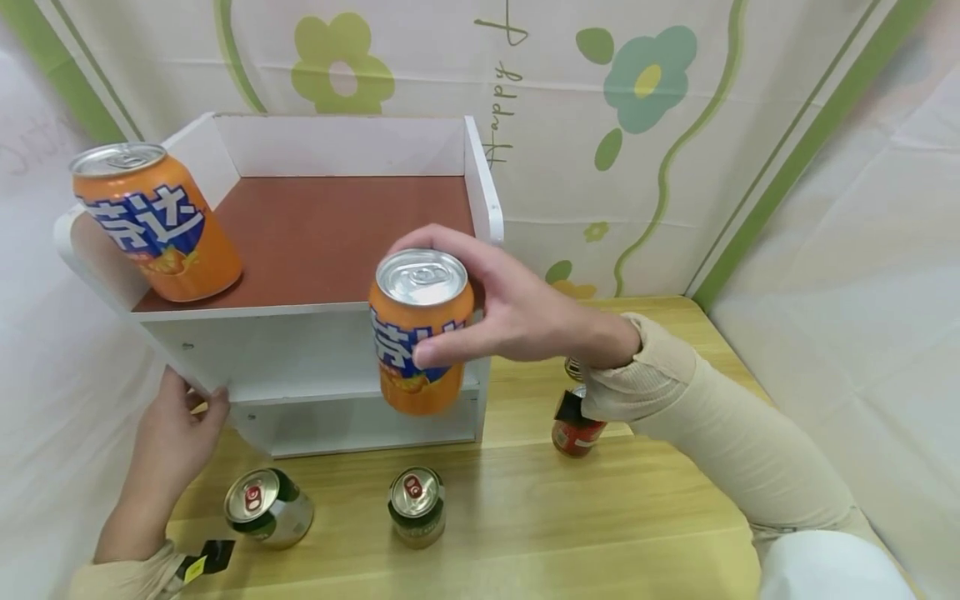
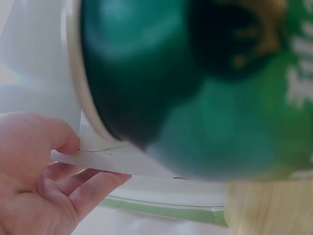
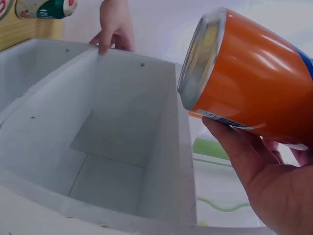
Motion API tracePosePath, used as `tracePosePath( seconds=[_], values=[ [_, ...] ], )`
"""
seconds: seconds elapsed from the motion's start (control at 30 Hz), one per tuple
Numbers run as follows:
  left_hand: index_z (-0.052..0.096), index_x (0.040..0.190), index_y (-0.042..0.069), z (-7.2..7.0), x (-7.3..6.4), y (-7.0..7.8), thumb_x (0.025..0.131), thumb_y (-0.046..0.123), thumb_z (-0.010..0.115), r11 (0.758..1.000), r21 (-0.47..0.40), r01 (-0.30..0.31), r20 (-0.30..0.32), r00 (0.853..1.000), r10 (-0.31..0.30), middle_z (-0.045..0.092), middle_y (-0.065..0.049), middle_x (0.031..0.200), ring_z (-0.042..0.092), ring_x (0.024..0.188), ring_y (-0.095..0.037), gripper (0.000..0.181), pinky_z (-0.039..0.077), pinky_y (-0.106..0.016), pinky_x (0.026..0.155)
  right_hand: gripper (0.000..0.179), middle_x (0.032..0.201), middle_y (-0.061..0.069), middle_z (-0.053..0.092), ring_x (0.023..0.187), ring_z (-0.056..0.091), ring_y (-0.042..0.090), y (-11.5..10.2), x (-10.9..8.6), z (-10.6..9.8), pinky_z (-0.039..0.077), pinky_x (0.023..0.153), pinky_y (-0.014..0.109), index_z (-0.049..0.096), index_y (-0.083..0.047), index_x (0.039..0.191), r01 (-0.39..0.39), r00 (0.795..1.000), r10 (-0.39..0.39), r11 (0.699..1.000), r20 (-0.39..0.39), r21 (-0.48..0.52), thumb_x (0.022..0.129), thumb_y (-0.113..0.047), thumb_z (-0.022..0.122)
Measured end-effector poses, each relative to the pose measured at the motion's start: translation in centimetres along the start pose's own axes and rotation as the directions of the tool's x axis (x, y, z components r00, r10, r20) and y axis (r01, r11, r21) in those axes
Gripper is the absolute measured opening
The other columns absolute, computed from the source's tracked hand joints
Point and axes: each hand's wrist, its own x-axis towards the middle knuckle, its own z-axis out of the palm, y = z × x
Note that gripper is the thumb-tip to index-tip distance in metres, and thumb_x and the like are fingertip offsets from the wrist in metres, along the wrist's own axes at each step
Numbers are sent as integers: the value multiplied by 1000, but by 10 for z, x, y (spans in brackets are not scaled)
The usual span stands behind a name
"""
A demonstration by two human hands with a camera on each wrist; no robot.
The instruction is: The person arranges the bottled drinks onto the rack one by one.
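Note:
My right hand (image 1: pixel 517 308) grips an orange soda can (image 1: pixel 408 321) with blue and white lettering. The can is held upright in front of the top board of a white shelf unit (image 1: pixel 345 225), whose top surface is reddish brown. In the right wrist view that can (image 3: pixel 254 78) is beside the unit's open compartments. My left hand (image 1: pixel 176 433) pinches the edge of the unit's left side panel (image 2: pixel 146 164), thumb on one side and fingers on the other. Another orange soda can (image 1: pixel 161 229) stands at the top board's front left corner.
Two green-and-gold cans (image 1: pixel 273 508) (image 1: pixel 417 508) stand on the wooden table before the unit; one looms large in the left wrist view. Right of the unit are a red can (image 1: pixel 576 435), partly behind my right sleeve, and another mostly hidden can (image 1: pixel 573 368). Flowered curtains (image 1: pixel 555 108) surround the table.

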Motion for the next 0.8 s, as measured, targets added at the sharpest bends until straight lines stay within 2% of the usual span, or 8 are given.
tracePosePath(
  seconds=[0.07,0.23,0.27,0.37,0.43,0.5,0.7,0.8],
  values=[
    [23,151,-3,0,-1,-1,102,7,51,1000,-1,8,3,1000,-8,42,-40,142,51,114,-66,58,58,-26,78,63,122,16,63,110,63,27,-2,7,0,52,98,44,48,4,132,-9,1000,9,1000,2,6,78,7,80],
    [22,152,-2,2,0,-2,102,5,51,1000,12,2,1,1000,-2,41,-39,143,51,115,-67,59,45,-63,82,63,125,18,61,112,62,28,-9,22,1,52,99,43,47,6,135,-31,1000,31,998,1,62,80,9,77],
    [22,152,-1,2,0,-2,102,5,51,1000,12,-2,-3,1000,2,41,-39,143,51,115,-67,59,47,-61,81,63,126,18,60,112,62,28,-10,25,2,53,99,43,47,6,135,-34,999,35,997,-2,67,80,9,77],
    [24,152,-1,2,0,-2,101,3,52,1000,-5,-22,-20,1000,22,43,-39,142,51,113,-67,58,58,-31,78,63,127,17,59,112,61,28,-13,33,3,54,97,42,46,6,137,-44,999,45,997,-16,71,82,9,75],
    [25,151,-1,3,1,-3,100,2,52,999,-22,-33,-28,999,32,43,-40,142,51,113,-68,57,50,-8,73,63,127,16,59,111,62,27,-15,39,2,54,96,41,46,6,139,-50,998,53,997,-37,66,83,7,75],
    [26,151,-1,3,1,-4,100,3,52,999,-27,-32,-30,999,31,43,-40,142,50,114,-68,57,36,3,71,63,127,16,59,110,63,27,-17,45,1,55,95,40,45,5,141,-51,997,54,997,-60,54,85,6,74],
    [27,150,0,2,1,-6,101,6,52,1000,-7,-8,-29,1000,8,44,-39,141,50,115,-67,55,48,-7,74,65,127,15,58,110,62,26,-20,65,-2,55,94,36,39,1,143,-65,991,68,997,-112,36,88,1,72],
    [27,149,0,3,1,-6,101,4,52,1000,4,-8,-24,1000,8,44,-40,141,50,114,-68,55,57,-32,79,64,128,13,55,112,61,25,-20,73,-3,54,95,33,38,-1,142,-81,987,84,996,-135,25,89,0,72]
  ],
)
